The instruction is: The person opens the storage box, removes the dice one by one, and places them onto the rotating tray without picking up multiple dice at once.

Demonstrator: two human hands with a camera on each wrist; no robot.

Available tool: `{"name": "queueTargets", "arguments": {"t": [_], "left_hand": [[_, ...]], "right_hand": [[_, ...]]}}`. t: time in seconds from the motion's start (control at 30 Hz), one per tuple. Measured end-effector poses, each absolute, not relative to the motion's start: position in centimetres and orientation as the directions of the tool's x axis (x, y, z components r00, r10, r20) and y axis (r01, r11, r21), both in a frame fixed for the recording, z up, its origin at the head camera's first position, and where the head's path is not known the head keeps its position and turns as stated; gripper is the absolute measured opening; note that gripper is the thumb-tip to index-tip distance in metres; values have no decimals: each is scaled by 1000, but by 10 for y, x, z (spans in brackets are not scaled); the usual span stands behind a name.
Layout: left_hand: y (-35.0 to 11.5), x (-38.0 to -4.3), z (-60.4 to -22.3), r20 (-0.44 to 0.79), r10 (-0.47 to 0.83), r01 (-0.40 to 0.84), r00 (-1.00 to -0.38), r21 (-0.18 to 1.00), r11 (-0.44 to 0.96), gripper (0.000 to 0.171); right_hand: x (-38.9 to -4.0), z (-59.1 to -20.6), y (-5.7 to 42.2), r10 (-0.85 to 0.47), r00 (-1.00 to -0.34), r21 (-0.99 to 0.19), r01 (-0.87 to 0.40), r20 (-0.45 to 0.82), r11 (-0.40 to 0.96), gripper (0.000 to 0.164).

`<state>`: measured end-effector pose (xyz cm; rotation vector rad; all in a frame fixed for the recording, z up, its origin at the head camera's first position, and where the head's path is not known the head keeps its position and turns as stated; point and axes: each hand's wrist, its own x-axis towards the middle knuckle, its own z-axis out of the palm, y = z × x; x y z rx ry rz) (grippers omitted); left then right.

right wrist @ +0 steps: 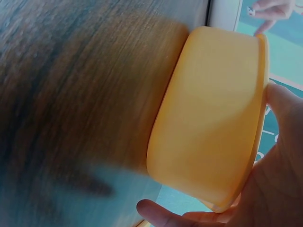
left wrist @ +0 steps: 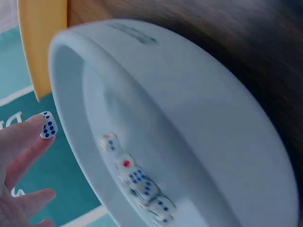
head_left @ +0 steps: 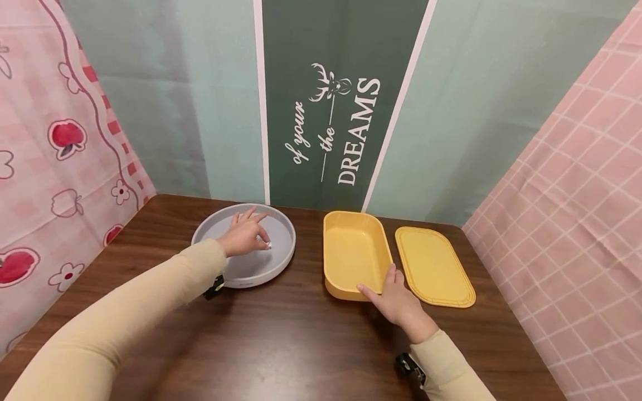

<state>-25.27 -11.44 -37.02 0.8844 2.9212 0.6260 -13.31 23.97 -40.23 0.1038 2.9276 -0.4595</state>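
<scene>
My left hand (head_left: pixel 244 236) is over the round grey tray (head_left: pixel 261 277), pinching a white die (left wrist: pixel 49 125) with blue dots between thumb and finger, its other fingers spread. Several more dice (left wrist: pixel 147 189) lie in a row inside the tray, seen in the left wrist view; one shows a red dot. At the near right corner of the yellow rectangular container (head_left: pixel 353 250), my right hand (head_left: pixel 398 301) grips it, thumb on the near rim and fingers along the right side. No contents show inside that container.
A flat yellow lid (head_left: pixel 435 267) lies on the dark wooden table (head_left: pixel 281 340) to the right of the container. Behind the table hangs a green printed cloth (head_left: pixel 346 33), with pink patterned cloths at both sides.
</scene>
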Motion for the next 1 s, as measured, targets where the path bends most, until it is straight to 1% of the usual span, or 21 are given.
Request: {"name": "queueTargets", "arguments": {"t": [0.17, 0.3, 0.7, 0.83, 1.0], "left_hand": [[-125, -255, -377, 68, 513, 499, -856, 372, 783, 7], [-128, -256, -381, 52, 524, 509, -850, 336, 793, 7], [-128, -256, -397, 29, 523, 512, -852, 251, 821, 11], [-131, -256, -399, 24, 514, 504, -857, 238, 830, 10], [-136, -254, -401, 25, 507, 497, -861, 250, 831, 9]], "right_hand": [[-132, -403, 240, 30, -981, -307, 90, -193, 947, 117], [-129, -404, 240, 45, -978, -318, 109, -203, 942, 118], [-119, -404, 244, 54, -978, -281, 110, -202, 953, 120], [-117, -404, 242, 49, -978, -278, 106, -205, 955, 120], [-118, -402, 241, 42, -980, -268, 94, -194, 959, 120]]}}
